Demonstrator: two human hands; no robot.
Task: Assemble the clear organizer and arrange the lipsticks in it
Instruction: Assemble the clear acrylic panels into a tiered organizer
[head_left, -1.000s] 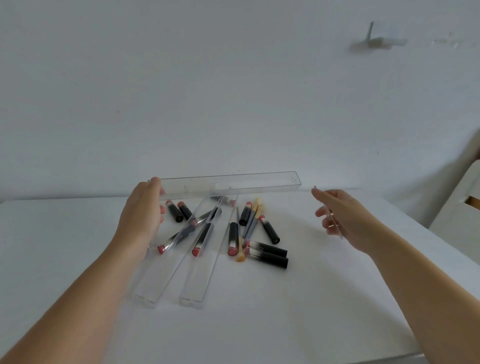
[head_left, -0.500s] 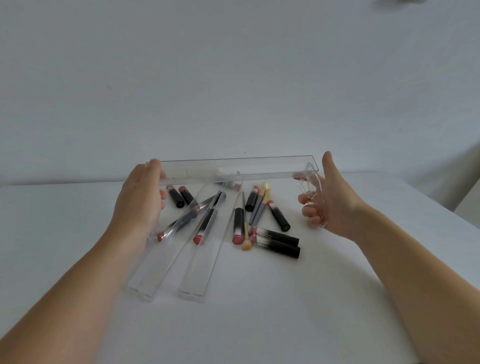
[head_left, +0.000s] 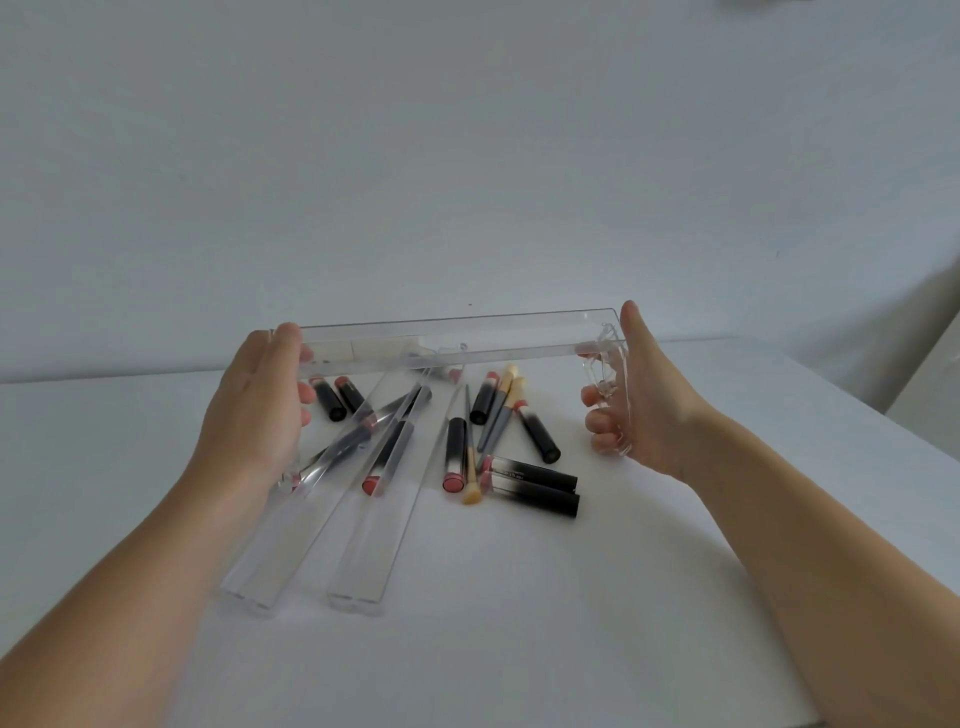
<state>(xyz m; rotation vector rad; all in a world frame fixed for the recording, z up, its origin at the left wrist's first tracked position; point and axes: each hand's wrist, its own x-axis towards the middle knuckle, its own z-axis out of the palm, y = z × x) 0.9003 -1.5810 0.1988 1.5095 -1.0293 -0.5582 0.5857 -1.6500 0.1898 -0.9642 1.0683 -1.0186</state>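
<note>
A long clear organizer piece (head_left: 467, 338) is held crosswise above the table. My left hand (head_left: 254, 405) grips its left end, fingers curled around the clear wall. At the right end, my right hand (head_left: 654, 400) holds on with its thumb up and its fingers curled behind the clear end panel. Beneath it, several black lipsticks with pink ends (head_left: 535, 473) lie scattered on the white table (head_left: 519, 649). Two long clear trays (head_left: 374, 545) lie lengthwise toward me, each partly over a lipstick.
A few makeup brushes with tan tips (head_left: 498, 410) lie among the lipsticks. A plain white wall (head_left: 467, 156) rises just behind the table's far edge. The table's right edge runs diagonally past my right forearm.
My right hand moved left from open air to the right end of the clear piece and took hold of it. The left hand kept its grip.
</note>
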